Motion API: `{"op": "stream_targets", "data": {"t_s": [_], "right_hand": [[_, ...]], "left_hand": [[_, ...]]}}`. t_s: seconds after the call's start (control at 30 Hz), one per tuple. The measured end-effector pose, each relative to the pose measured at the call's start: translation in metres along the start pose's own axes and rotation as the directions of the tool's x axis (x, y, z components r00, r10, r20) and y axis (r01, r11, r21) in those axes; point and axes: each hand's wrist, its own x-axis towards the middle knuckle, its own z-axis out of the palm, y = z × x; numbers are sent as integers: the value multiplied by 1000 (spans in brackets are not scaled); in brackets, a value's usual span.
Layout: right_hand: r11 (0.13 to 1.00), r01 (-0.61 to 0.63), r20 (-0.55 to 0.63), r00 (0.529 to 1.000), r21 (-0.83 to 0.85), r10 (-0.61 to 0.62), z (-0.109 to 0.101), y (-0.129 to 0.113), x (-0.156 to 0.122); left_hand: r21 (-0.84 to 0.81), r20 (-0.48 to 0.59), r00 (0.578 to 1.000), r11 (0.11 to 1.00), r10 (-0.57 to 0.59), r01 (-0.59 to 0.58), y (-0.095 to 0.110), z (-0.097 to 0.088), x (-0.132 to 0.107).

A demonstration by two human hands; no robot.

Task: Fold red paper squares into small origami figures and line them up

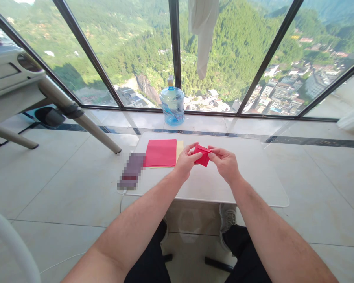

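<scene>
A small folded piece of red paper (203, 156) is held up between both hands, above the white low table (247, 181). My left hand (187, 160) pinches its left side, thumb on top and fingers behind. At its upper right edge, my right hand (224, 160) grips the paper between thumb and fingers. Creases and a flap show on the folded paper. Left of my hands, a stack of red paper sheets (161, 152) lies on the table, with yellow paper (179, 147) sticking out beneath it.
A blurred-out phone-like object (132, 171) with a white cable (121, 200) lies at the table's left edge. Behind the table, a blue water jug (172, 105) stands by the windows. A grey-legged piece of furniture (85, 122) is at left. My shoes (227, 220) rest below the table's front edge.
</scene>
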Motion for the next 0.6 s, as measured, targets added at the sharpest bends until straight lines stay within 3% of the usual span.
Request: {"op": "stream_targets", "data": {"t_s": [0.27, 0.43, 0.6], "right_hand": [[994, -2, -43, 999, -113, -2, 2, -9, -4], [949, 16, -109, 993, -314, -53, 4, -9, -8], [936, 34, -86, 994, -352, -69, 5, -9, -8]], "left_hand": [[170, -13, 999, 985, 37, -34, -3, 1, -1], [396, 4, 992, 911, 127, -118, -3, 4, -7], [473, 24, 985, 866, 173, -164, -3, 6, -9]]}}
